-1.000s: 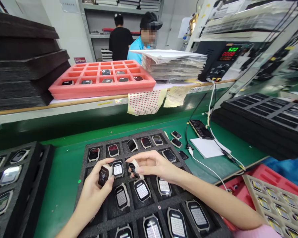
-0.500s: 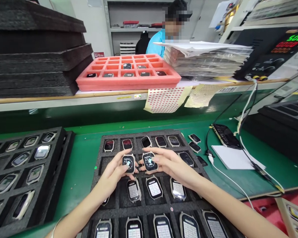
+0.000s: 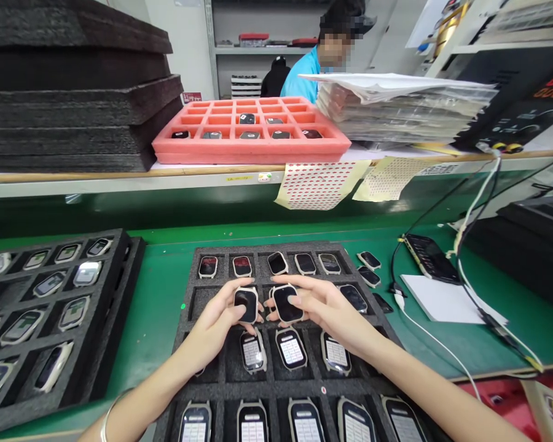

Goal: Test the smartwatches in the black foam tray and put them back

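My left hand [image 3: 219,322] grips a small smartwatch body with a dark screen [image 3: 246,305], held face up over the black foam tray [image 3: 191,293]. My right hand [image 3: 325,307] grips a second smartwatch body [image 3: 286,303], its screen dark too, right beside the first. Both hands hover above the tray's second row. The tray's cells hold several more watch bodies; the near rows show lit screens [image 3: 292,350], the far row dark ones [image 3: 277,263].
A second foam tray of watches [image 3: 50,288] lies at the left. Loose watches [image 3: 368,267], a phone [image 3: 431,258] with cables and a white pad [image 3: 447,298] sit at the right. On the shelf behind stand a red tray [image 3: 253,147], foam stacks and paper; a person sits beyond.
The screens of both held watches have gone from lit to dark. My view has shifted left, and my hands have stayed over the same rows.
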`<action>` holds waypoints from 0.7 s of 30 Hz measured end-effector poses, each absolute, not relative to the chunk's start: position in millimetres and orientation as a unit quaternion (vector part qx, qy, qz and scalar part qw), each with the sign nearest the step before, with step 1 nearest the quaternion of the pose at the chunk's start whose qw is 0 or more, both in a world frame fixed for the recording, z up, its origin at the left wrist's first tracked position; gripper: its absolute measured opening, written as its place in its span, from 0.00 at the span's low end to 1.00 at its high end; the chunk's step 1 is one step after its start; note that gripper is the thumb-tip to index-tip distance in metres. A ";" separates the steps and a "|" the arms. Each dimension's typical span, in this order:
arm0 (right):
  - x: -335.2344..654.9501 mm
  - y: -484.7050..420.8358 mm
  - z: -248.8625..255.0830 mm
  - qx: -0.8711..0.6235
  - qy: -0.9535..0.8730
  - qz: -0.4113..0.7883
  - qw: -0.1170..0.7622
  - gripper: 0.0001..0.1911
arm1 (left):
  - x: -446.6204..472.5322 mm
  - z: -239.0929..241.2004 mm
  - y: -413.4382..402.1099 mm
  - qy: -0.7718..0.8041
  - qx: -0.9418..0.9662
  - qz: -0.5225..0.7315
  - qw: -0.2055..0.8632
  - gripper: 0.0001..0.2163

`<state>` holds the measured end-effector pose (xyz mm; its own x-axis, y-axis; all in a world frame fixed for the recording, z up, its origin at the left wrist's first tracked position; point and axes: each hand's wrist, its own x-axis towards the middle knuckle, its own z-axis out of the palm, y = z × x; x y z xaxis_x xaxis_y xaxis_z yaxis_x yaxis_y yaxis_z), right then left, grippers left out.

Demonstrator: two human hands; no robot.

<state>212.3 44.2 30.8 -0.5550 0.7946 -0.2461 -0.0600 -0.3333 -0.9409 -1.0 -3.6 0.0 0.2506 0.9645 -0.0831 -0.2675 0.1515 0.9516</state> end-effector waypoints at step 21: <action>216.1 44.9 28.6 -0.313 -0.545 0.742 0.234 0.22 | -2.8 5.6 -6.8 0.467 0.579 0.413 0.526 0.17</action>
